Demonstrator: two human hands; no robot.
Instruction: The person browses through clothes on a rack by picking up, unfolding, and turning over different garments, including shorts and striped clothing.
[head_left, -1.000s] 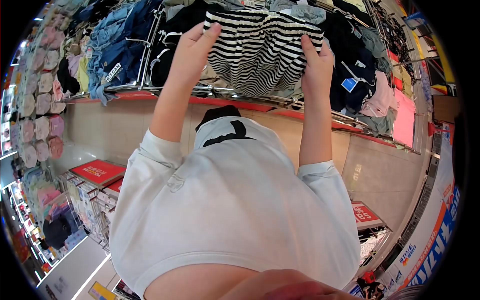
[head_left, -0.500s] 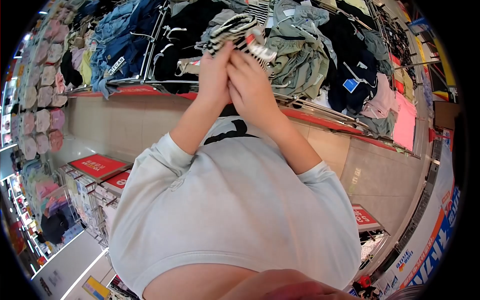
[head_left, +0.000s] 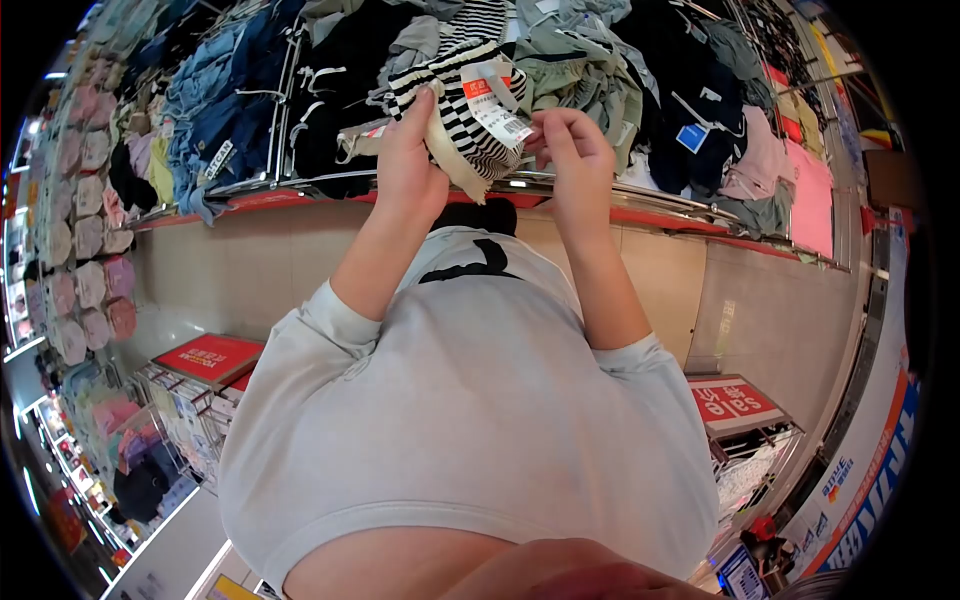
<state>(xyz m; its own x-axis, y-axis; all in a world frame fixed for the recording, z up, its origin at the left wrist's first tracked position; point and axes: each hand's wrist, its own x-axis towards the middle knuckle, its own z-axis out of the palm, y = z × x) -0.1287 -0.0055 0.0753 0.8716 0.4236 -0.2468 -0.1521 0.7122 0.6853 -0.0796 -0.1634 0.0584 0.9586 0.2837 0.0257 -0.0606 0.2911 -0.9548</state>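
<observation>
A black-and-white striped garment [head_left: 450,78] with cream trim [head_left: 455,160] is held up over the front edge of the clothing display. My left hand [head_left: 412,165] grips it at the left, thumb on top and the other fingers underneath. A white and red price tag [head_left: 490,100] with a barcode lies face up across the stripes. At the tag's lower right corner, my right hand [head_left: 578,155] has its fingers curled in a pinch. Part of the garment is hidden behind the tag and my left hand.
Piled clothes fill the rack ahead: blue denim [head_left: 225,100], black garments [head_left: 345,110], olive-green ones [head_left: 575,85] and pink ones [head_left: 808,195]. A metal rail [head_left: 640,200] runs along its front. Red sale signs [head_left: 735,400] stand behind on the right and left. Caps [head_left: 90,285] hang at far left.
My hands were close together around the bunched striped garment. Now they are apart, the right one shifted to the right, and the garment and its tag are spread toward me.
</observation>
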